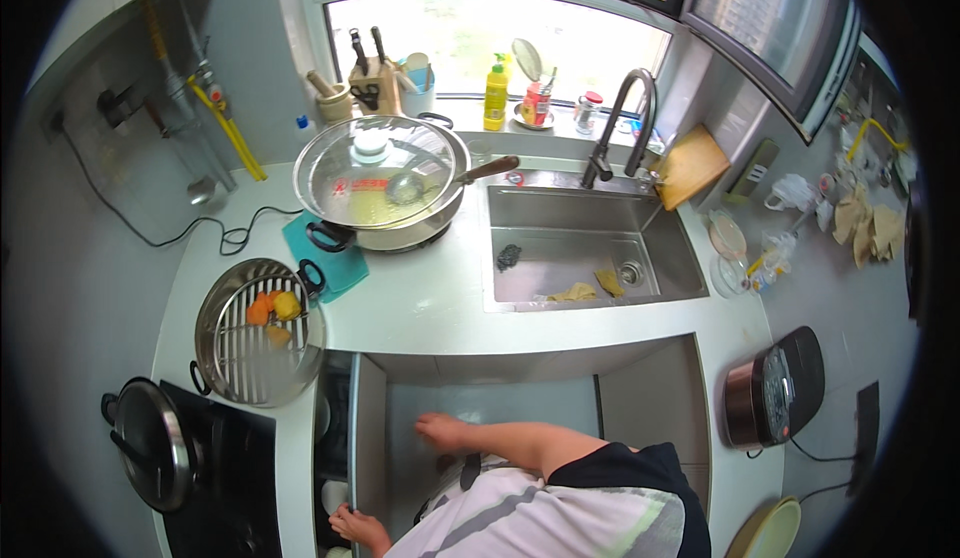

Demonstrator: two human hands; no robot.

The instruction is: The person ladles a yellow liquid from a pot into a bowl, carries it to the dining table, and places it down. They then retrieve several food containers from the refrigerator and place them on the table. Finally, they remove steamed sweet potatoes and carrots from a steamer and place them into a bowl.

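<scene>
My left hand (361,529) is at the top edge of a pulled-out drawer's front panel (368,438), fingers curled over it. Inside the dark drawer (334,453), pale dishes show in part beside my fingers. Over the floor, to the right of the panel, my right hand (442,432) hangs with loosely bent fingers and nothing visible in it. On the counter above the drawer stands a steel steamer pot (255,385) with a slatted rack. Orange chunks (259,310) and yellow pieces (286,305) lie on that rack.
A glass-lidded electric pot (409,239) sits behind, partly over a teal cloth (341,273). Right of it is a steel sink (555,220) with a dark faucet (600,160). A lidded pan (154,445) rests on the black cooktop (225,475). A rice cooker (757,400) stands at right.
</scene>
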